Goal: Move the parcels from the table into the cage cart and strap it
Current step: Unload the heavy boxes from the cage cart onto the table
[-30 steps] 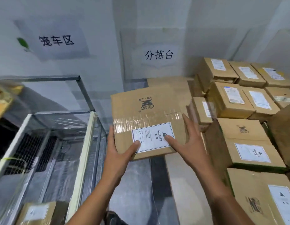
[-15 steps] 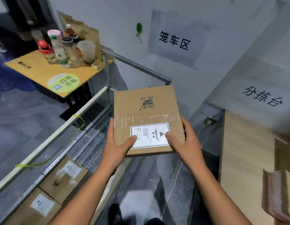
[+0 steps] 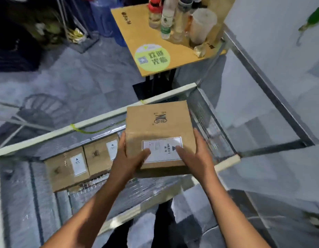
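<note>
Cardboard parcel (image 3: 159, 135), its white HEAVY label (image 3: 162, 149) facing up, was held above the cage cart (image 3: 94, 120), near its right end. The left hand (image 3: 127, 158) and right hand (image 3: 197, 156) clamped its two sides, thumbs on the label. Two parcels (image 3: 82, 165) lay inside the cart against its far rail.

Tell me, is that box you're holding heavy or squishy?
Probably heavy: the label on the cardboard box reads HEAVY, and both the left hand and right hand carry it. Likely stiff, since its edges look straight.
</note>
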Available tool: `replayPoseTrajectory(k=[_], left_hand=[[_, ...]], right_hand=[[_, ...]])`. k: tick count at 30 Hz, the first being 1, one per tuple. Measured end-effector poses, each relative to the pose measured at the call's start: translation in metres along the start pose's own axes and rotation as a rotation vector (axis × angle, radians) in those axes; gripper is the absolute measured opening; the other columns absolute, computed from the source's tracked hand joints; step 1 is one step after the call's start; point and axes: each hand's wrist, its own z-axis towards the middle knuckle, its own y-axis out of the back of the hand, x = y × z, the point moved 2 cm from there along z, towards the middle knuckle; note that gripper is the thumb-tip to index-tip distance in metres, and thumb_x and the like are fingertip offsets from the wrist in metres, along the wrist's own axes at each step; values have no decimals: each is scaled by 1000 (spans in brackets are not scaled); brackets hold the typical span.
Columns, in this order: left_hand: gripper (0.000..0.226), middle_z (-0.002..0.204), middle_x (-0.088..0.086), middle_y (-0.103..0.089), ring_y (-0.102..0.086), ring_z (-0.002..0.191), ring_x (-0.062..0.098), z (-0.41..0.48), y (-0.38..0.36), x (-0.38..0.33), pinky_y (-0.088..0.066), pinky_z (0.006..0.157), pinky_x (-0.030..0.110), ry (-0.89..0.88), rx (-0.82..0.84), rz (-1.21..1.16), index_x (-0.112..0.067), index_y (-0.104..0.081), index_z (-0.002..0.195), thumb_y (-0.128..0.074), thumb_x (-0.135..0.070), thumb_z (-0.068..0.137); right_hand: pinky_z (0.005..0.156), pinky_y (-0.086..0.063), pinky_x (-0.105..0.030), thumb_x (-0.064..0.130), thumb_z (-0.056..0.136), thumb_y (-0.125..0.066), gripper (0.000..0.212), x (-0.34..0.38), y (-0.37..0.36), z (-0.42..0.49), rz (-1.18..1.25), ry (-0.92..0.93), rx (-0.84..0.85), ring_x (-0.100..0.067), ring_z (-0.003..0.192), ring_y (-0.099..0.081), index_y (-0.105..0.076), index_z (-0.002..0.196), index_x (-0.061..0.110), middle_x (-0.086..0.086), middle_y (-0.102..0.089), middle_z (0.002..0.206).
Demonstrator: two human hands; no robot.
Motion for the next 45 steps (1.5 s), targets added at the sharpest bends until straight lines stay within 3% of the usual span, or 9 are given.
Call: replayPoseTrajectory(k=[5,10,18,22,25,28,35,39,45], left_hand=[[120,150,-12,-55,-65,115,3,46,-22,45,-59,86,25,93,-113,-78,-49,-17,162,-92,-58,70],[108,145,-28,-56,-61,128,8,107,-52,123,-52,108,43,183,-137,-178,-53,-25,159,-93,-50,74],[113,164,-13,-38,-46,143,14,208,-67,263,-40,120,40,244,-243,-43,-39,-14,166,-87,-52,81],[108,151,-2,-55,-44,144,27,255,-62,331,-43,116,52,221,-322,173,-37,-19,165,-78,-67,80],[106,156,3,-51,-21,154,32,276,-63,350,-22,124,58,232,-393,366,-36,-19,164,-69,-77,81],[97,153,8,-52,-20,152,37,304,-65,371,-22,121,64,175,-433,452,-27,-34,159,-66,-77,82],[99,149,13,-55,-13,154,32,332,-68,396,-10,124,62,141,-479,766,-8,-46,150,-57,-81,84],[98,154,18,-49,-13,155,32,330,-70,399,-8,125,59,78,-508,804,-5,-35,157,-54,-75,91],[102,166,22,-29,-9,157,37,332,-78,399,1,125,60,85,-473,886,-12,-20,166,-31,-80,91]], right_hand=[[116,-42,-46,59,84,-75,97,-59,-36,78,-103,-77,168,-21,144,-44,-20,162,39,3,-37,163],[114,-44,-52,60,83,-77,93,-137,-80,149,-100,-114,306,-21,140,-49,-31,160,35,5,-49,155],[109,-49,-51,44,87,-78,81,-252,-192,220,-136,-107,380,-22,131,-56,-38,156,26,3,-55,146],[109,-48,-51,41,89,-78,84,-307,-254,250,-132,-94,394,-23,131,-56,-33,158,22,0,-52,148],[108,-49,-50,39,90,-77,81,-325,-272,267,-116,-70,408,-23,129,-57,-33,156,22,-2,-53,145],[99,-54,-51,41,90,-77,71,-345,-292,287,-119,-29,394,-20,114,-64,-40,149,25,1,-61,132],[115,-44,-46,43,89,-79,88,-377,-321,310,-91,26,366,-14,135,-51,-27,158,31,6,-46,151],[119,-38,-36,41,90,-79,91,-385,-333,309,-67,43,366,-2,137,-46,-24,161,28,8,-42,156],[115,-27,-27,72,81,-67,103,-391,-335,310,-152,51,349,5,135,-34,-11,162,42,17,-33,158]])
